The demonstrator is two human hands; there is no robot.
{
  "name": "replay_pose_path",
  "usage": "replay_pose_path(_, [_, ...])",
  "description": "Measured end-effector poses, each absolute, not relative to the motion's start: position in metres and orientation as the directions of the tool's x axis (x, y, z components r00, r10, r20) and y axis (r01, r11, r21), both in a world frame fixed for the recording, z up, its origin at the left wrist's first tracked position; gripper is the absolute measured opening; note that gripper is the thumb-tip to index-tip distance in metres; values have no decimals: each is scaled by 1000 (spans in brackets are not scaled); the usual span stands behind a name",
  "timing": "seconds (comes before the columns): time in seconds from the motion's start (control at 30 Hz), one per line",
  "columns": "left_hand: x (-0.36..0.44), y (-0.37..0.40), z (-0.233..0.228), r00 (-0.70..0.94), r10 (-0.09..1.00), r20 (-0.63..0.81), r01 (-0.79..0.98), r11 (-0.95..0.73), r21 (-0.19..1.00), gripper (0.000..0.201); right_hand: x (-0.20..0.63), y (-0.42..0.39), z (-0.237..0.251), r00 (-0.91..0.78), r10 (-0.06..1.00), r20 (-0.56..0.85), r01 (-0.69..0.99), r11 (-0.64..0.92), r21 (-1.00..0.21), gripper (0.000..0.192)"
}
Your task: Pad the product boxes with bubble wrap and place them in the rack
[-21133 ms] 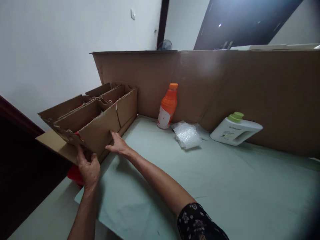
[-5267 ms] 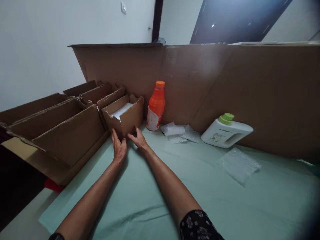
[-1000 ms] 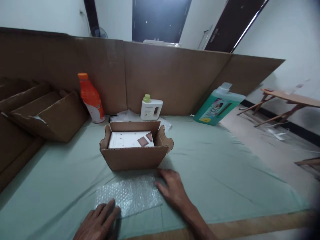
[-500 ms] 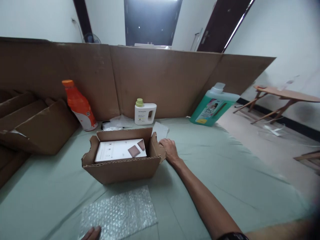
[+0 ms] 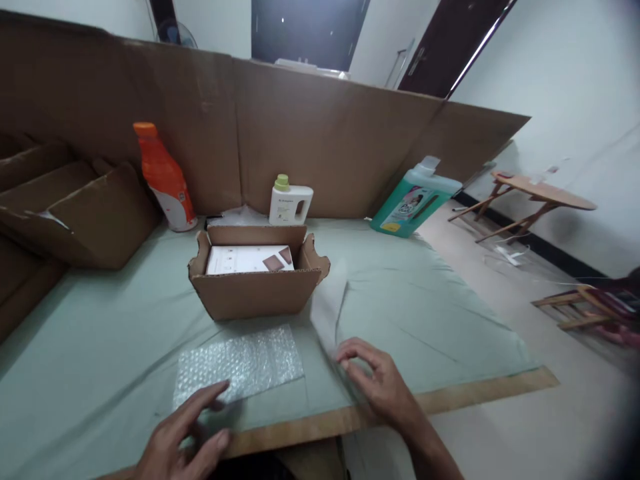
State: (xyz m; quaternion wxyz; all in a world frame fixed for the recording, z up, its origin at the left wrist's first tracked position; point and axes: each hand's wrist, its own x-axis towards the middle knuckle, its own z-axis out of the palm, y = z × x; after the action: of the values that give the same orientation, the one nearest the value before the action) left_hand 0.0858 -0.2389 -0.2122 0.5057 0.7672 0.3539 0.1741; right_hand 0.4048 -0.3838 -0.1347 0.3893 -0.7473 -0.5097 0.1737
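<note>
Before you, the bubble wrap [image 5: 239, 363] is clear, glossy, bumpy plastic, while the thin sheet [image 5: 327, 308] in your right hand [image 5: 383, 383] looks filmy and duller. Your open box [image 5: 255, 298] is matt corrugated cardboard with rough edges, around a smooth white carton [image 5: 236, 260]. You have matt, creased cloth [image 5: 410, 320] beneath, and smooth plastic in the orange bottle [image 5: 163, 175] and green bottle [image 5: 395, 205].

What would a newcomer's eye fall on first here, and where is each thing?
Probably the bright orange bottle at the back left, then the green bottle at the back right. In the middle sits an open cardboard box holding a white box. To its right, the right hand holds a pale sheet.
</note>
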Motion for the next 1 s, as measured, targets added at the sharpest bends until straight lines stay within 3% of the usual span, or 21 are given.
replay_pose_path(0.1, [134, -253, -200, 783, 575, -237, 238, 76, 968, 77, 341, -390, -131, 262, 962, 72, 589, -100, -802, 19])
replay_pose_path(0.17, [160, -258, -197, 784, 541, -304, 234, 195, 952, 71, 317, -392, -133, 129, 991, 45, 577, -38, -816, 21])
replay_pose_path(0.23, [173, -259, -198, 748, 560, -355, 266, 236, 935, 53, 320, -396, -141, 132, 989, 63, 579, -25, -815, 25])
replay_pose_path(0.3, [176, -259, -200, 725, 587, -359, 275, 231, 933, 43, 347, -399, -157, 340, 932, 125, 627, -125, -769, 23])
replay_pose_path(0.37, [175, -261, -201, 730, 602, -323, 264, 188, 946, 42, 384, -397, -178, 567, 795, 216, 684, -308, -661, 29])
replay_pose_path(0.43, [173, -266, -199, 750, 604, -269, 264, 100, 959, 43, 416, -392, -199, 667, 707, 235, 694, -475, -540, 36])
replay_pose_path(0.5, [172, -271, -193, 781, 584, -223, 275, -1, 961, 43, 432, -386, -211, 673, 701, 234, 708, -520, -479, 31])
replay_pose_path(0.63, [158, -259, -169, 791, 587, -175, 277, -88, 957, 38, 416, -388, -206, 655, 699, 285, 686, -392, -613, 24])
replay_pose_path(0.77, [121, -216, -148, 616, 775, -140, 328, -91, 940, 39, 376, -384, -187, 721, 627, 295, 560, -277, -781, 30])
replay_pose_path(0.87, [102, -187, -148, 481, 870, -109, 408, -112, 906, 45, 352, -368, -186, 676, 693, 250, 553, -253, -794, 38])
replay_pose_path(1.0, [107, -176, -164, 514, 853, -92, 445, -173, 879, 41, 349, -357, -192, 703, 681, 204, 540, -325, -776, 43])
